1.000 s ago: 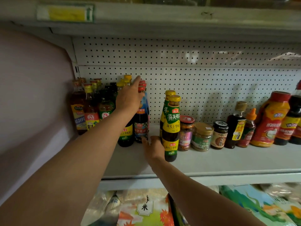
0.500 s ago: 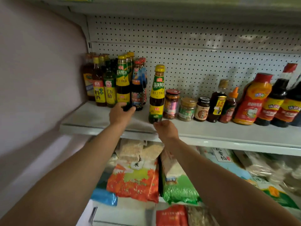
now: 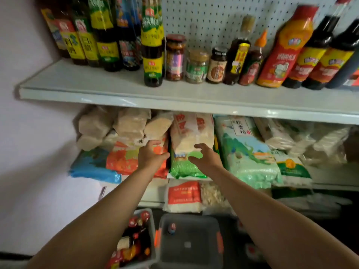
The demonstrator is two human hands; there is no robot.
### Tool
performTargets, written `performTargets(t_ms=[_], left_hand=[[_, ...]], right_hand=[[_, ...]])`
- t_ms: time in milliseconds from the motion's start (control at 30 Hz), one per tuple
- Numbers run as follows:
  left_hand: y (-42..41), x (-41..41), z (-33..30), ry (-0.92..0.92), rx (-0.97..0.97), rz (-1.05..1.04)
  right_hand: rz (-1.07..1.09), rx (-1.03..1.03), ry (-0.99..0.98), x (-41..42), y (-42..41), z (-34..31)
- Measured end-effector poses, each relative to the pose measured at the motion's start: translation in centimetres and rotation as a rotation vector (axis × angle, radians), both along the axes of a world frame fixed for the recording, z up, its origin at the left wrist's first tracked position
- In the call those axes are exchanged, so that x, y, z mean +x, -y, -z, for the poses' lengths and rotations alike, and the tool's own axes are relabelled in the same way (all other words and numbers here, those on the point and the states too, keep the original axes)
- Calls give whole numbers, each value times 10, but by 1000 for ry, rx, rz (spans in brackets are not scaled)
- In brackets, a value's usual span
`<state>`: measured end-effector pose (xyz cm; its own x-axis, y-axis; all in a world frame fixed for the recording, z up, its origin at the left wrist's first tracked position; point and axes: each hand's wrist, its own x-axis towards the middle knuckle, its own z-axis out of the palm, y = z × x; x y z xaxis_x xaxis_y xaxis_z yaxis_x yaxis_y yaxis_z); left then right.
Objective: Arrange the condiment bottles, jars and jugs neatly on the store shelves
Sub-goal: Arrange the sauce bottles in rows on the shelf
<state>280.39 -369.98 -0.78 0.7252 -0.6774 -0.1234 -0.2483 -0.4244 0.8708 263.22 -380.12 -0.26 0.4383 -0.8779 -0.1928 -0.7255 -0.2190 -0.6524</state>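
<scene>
Both hands are empty, below the shelf (image 3: 116,94) front edge and in front of the bagged goods on the tier beneath. Left hand (image 3: 150,155): fingers loosely curled and spread, gripping nothing, in front of an orange bag (image 3: 124,162). Right hand (image 3: 206,158): fingers apart and relaxed, gripping nothing, in front of a green bag (image 3: 182,167). Whether either hand touches a bag cannot be told. On the shelf, condiment stock stands upright against the pegboard (image 3: 204,18). A cluster of dark bottles (image 3: 103,39) occupies the shelf's left end. One green-labelled bottle (image 3: 152,47) stands forward of that cluster, nearer the shelf edge. To its right, a red-lidded jar (image 3: 174,57), a green-labelled jar (image 3: 196,66) and a small black-lidded jar (image 3: 217,65) sit in a row. Further right stands a red squeeze bottle (image 3: 281,53), then further dark bottles at the shelf's right end. Well below the shelf, a bin (image 3: 153,237) holds more bottles; beside it sits a dark grey bin (image 3: 190,243).
</scene>
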Motion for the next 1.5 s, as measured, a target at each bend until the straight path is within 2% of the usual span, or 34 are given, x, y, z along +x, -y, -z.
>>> performTargets(t_ms=[267, 533, 833, 1133, 1300, 1367, 1500], left_hand=[[-23, -34, 119, -103, 278, 135], [-32, -55, 265, -162, 490, 249], [-26, -55, 438, -126, 564, 335], [-22, -59, 598, -145, 630, 404], [-24, -64, 644, -141, 598, 402], [-24, -64, 651, -145, 560, 383], [-23, -63, 653, -177, 521, 409]], right_hand=[[34, 161, -210, -46, -24, 108], [146, 356, -281, -82, -33, 247], [217, 436, -275, -65, -34, 423], [154, 503, -296, -43, -36, 588], [175, 524, -280, -51, -37, 631], [214, 534, -274, -55, -38, 637], [159, 525, -316, -63, -42, 639]])
